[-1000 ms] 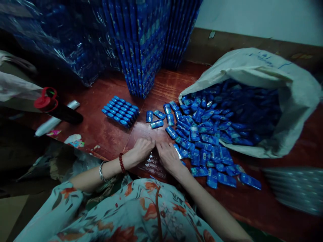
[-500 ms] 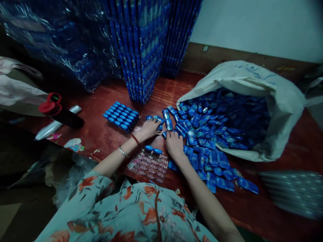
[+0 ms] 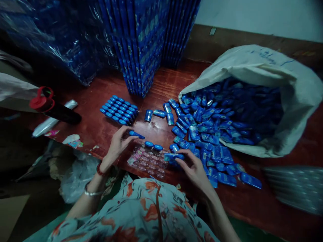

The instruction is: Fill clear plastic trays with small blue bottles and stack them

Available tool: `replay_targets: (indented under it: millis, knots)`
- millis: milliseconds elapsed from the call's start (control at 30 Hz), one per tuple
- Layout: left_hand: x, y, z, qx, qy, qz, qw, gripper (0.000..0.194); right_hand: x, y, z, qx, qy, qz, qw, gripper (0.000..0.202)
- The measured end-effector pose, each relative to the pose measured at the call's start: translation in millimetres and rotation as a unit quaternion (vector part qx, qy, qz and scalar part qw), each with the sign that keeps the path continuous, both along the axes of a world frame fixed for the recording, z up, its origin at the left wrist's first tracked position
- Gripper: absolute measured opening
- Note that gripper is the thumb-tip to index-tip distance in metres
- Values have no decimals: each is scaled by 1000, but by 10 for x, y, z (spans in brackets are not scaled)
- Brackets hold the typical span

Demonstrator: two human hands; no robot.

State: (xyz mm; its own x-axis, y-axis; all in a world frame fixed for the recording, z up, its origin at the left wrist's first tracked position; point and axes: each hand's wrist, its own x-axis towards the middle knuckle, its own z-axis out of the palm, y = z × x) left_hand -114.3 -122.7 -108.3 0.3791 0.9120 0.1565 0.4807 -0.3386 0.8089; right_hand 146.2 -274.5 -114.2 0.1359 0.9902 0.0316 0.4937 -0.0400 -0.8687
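My left hand [image 3: 118, 145] pinches a small blue plastic case [image 3: 136, 134] by one end, held tilted above the left back edge of a clear tray [image 3: 147, 163]. Between the thumb and fingers of my right hand [image 3: 192, 166] is another blue case [image 3: 171, 157], level, at the tray's right side. The tray has rows of moulded cells, and two blue cases [image 3: 153, 146] stand in its back row. Behind it, a filled tray of blue cases [image 3: 119, 109] sits on the table. Loose labelled cases [image 3: 204, 146] lie heaped beyond my right hand.
A large white sack [image 3: 297, 111] lies on its side, spilling blue cases. Tall stacks of packed blue cases [image 3: 137, 50] rise at the back. A black bottle with red lid [image 3: 55, 106] and a plastic roll [image 3: 54, 119] are left. Stacked clear trays [image 3: 295, 188] lie right.
Both hands have come back from the pile's near-left side and moved apart, each lifting a blue case toward the tray. The head view has shifted slightly.
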Motion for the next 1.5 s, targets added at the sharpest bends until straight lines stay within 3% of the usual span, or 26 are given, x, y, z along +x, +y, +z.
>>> replay_targets:
  millis: [100, 233, 367, 467, 667, 867, 933, 1033, 1200, 1367, 1500]
  knots:
    - [-185, -309, -30, -43, 5, 25, 999, 22, -208, -26, -95, 35, -56, 39, 997, 25]
    - [-106, -581, -131, -18, 24, -18, 999, 13, -383, 55, -255, 106, -166, 57, 979, 28]
    - [50, -672, -285, 43, 107, -89, 989, 25, -402, 129, -278, 173, -306, 112, 930, 25]
    - [91, -665, -328, 89, 174, -148, 969, 36, -405, 187, -187, 167, -370, 154, 901, 25]
    - [179, -579, -109, 108, 277, -251, 921, 30, -513, 322, 43, 74, -445, 201, 870, 24]
    - [403, -547, 13, 112, 383, -308, 863, 26, -646, 306, 39, 74, -468, 182, 862, 24]
    - [422, -538, -33, 118, 383, -303, 865, 26, -671, 286, 2, 69, -461, 168, 869, 25]
    - [343, -541, -176, 156, 339, -261, 890, 32, -667, 265, -84, 80, -435, 136, 886, 30]
    - [153, -631, -412, 221, 301, -129, 919, 44, -637, 217, -275, 142, -391, 89, 905, 40]
    - [181, -677, -447, 196, 271, -79, 939, 43, -628, 156, -352, 130, -370, 38, 919, 44]
    - [240, -495, -401, 160, 161, -84, 970, 39, -413, 89, -318, 134, -312, -12, 940, 38]
